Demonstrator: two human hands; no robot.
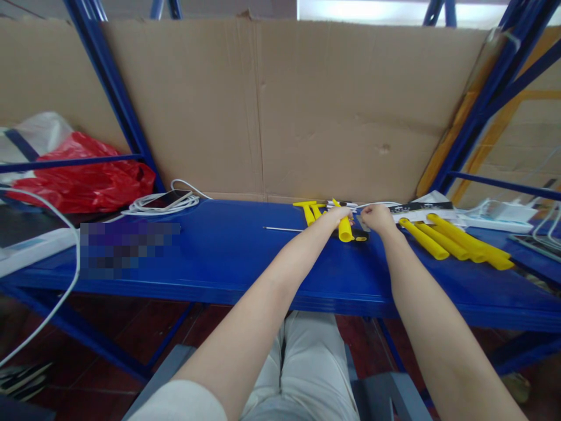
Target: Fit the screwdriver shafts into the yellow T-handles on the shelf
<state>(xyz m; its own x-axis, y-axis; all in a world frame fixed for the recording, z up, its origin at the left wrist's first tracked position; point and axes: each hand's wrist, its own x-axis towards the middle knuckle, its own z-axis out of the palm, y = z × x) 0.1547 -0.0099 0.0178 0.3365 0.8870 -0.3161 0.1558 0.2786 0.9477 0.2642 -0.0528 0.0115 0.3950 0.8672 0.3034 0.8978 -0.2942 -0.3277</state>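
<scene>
A phone (169, 200) rests on a coiled white cable (137, 207) at the blue table's (236, 251) left, apparently parked out of the way. A thin metal rod (280, 228) lies flat near yellow parts (308, 216). The left hand (340, 216) is closed around a yellow tubular piece (345, 230) above the table's rear area, seemingly to steady it. Just beside, the right hand (377, 218) has curled fingers (contents hidden; grasp cannot be determined). Yellow tubes (424, 239) lie side by side at right, presumably for easy reach.
</scene>
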